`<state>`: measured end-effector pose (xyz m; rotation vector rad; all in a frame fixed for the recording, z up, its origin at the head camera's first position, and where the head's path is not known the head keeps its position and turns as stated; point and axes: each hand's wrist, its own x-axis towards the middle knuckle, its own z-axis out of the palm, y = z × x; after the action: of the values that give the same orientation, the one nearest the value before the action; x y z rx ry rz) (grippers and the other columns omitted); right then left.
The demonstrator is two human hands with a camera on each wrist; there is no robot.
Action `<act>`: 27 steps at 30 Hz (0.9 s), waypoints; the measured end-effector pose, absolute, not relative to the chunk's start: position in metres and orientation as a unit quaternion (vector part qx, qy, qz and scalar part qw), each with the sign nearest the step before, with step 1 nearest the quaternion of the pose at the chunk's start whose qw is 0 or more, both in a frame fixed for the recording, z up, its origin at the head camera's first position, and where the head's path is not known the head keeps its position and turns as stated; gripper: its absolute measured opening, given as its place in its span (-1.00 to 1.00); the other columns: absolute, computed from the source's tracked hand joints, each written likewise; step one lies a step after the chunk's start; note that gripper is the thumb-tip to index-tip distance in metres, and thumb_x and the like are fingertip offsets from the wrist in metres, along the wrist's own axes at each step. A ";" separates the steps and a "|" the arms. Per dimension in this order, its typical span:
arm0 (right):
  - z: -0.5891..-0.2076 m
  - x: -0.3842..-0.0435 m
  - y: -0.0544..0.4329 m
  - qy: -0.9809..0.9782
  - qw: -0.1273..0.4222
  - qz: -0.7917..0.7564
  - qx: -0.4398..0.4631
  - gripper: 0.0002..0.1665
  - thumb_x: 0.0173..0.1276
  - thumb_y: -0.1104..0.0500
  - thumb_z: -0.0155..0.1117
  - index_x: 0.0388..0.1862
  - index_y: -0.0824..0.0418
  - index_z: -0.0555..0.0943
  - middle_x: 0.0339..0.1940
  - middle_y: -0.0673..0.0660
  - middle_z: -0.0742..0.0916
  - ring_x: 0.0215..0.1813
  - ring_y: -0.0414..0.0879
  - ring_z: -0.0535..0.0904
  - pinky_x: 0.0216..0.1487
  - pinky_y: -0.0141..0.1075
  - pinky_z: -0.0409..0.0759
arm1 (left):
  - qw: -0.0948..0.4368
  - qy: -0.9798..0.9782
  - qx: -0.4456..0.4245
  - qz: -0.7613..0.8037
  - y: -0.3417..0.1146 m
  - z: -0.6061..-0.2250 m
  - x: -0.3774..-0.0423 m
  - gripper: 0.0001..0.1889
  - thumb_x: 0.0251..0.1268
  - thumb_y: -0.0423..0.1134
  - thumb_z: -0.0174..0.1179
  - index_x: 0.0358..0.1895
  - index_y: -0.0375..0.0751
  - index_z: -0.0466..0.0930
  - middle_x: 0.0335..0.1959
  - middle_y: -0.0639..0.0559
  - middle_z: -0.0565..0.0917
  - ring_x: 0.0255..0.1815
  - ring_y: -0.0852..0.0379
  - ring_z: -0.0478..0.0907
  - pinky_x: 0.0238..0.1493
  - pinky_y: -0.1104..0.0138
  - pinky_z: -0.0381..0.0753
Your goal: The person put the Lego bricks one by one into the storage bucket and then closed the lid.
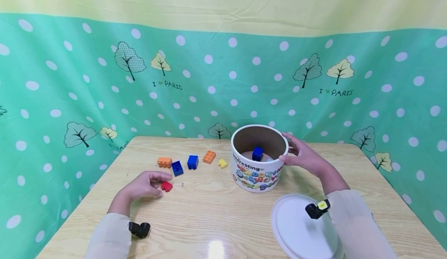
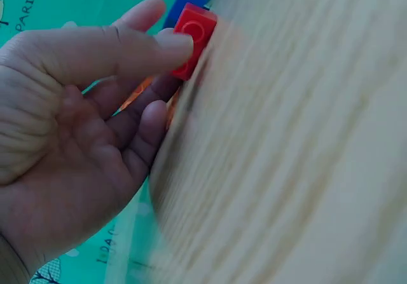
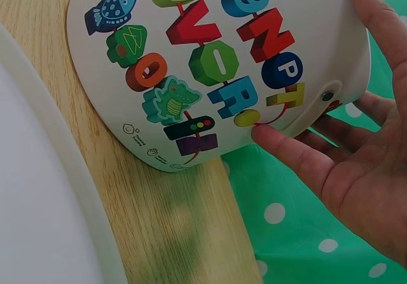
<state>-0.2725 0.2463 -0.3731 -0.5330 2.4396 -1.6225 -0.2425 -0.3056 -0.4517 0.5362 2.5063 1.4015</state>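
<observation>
My left hand is low over the table at the left. Its thumb and fingers are spread around a small red toy brick. In the left wrist view the thumb overlaps the red brick, while the index finger stands apart from it. On the right side, my right hand holds a white round canister with printed letters, thumb on its front and fingers curved round its side near the rim. The right wrist view shows a fingertip against the canister wall. Inside the canister lies a blue brick.
Behind the left hand lie an orange brick, a blue brick and another blue brick. A second orange brick and a yellow piece lie nearer the canister. A white lid rests at front right, below the right forearm.
</observation>
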 end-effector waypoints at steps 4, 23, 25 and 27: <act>-0.374 -0.273 0.246 0.817 0.082 -0.543 -0.176 0.12 0.27 0.06 0.42 0.61 0.04 -0.08 0.50 0.36 0.22 0.44 0.36 0.17 0.11 0.02 0.58 | 0.114 0.865 0.150 0.465 -0.304 -0.455 -0.245 -0.60 0.00 -0.47 0.42 0.00 -0.30 0.68 -0.02 -0.17 0.66 -0.06 0.00 0.55 -0.13 0.36 0.60; -0.375 -0.273 0.247 0.815 0.083 -0.546 -0.175 0.12 0.28 0.06 0.42 0.61 0.03 -0.09 0.51 0.35 0.19 0.45 0.36 0.16 0.11 0.02 0.58 | 0.087 0.852 0.150 0.494 -0.284 -0.429 -0.241 -0.62 0.02 -0.50 0.38 0.00 -0.36 0.66 -0.10 -0.17 0.68 -0.12 -0.05 0.62 -0.15 0.34 0.65; -0.375 -0.273 0.247 0.814 0.083 -0.547 -0.175 0.12 0.28 0.07 0.42 0.61 0.03 -0.09 0.51 0.35 0.19 0.45 0.36 0.16 0.11 0.02 0.58 | 0.083 0.848 0.156 0.500 -0.280 -0.424 -0.241 -0.60 0.02 -0.52 0.37 0.02 -0.38 0.65 -0.10 -0.19 0.68 -0.10 -0.05 0.63 -0.12 0.35 0.64; -0.375 -0.273 0.247 0.813 0.083 -0.548 -0.176 0.12 0.28 0.08 0.42 0.61 0.03 -0.09 0.51 0.35 0.19 0.45 0.36 0.16 0.10 0.01 0.59 | 0.082 0.840 0.160 0.511 -0.275 -0.419 -0.240 -0.60 0.02 -0.55 0.35 0.03 -0.41 0.63 -0.10 -0.20 0.68 -0.11 -0.06 0.64 -0.13 0.35 0.65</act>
<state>-0.2730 0.2466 -0.3750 -0.5242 2.4286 -1.6366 -0.2395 -0.2753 -0.4185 0.4793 2.5107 1.5266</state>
